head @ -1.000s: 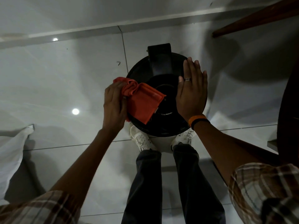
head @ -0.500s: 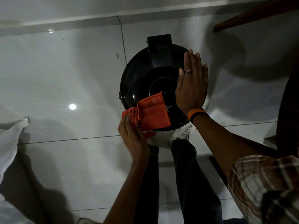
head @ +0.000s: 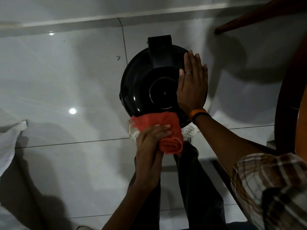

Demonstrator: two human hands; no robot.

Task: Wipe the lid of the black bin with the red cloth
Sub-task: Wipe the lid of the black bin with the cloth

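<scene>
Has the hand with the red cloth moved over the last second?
Yes. The left hand has carried the red cloth from the lid's left side around to its near edge, by the shoes, while the right hand stayed flat on the lid.

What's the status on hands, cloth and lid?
Left hand gripping red cloth at lid's near rim. Right hand flat on lid's right side. Nothing blocking.

Dim, glare spots on floor [head: 49, 90], soft shadows
</scene>
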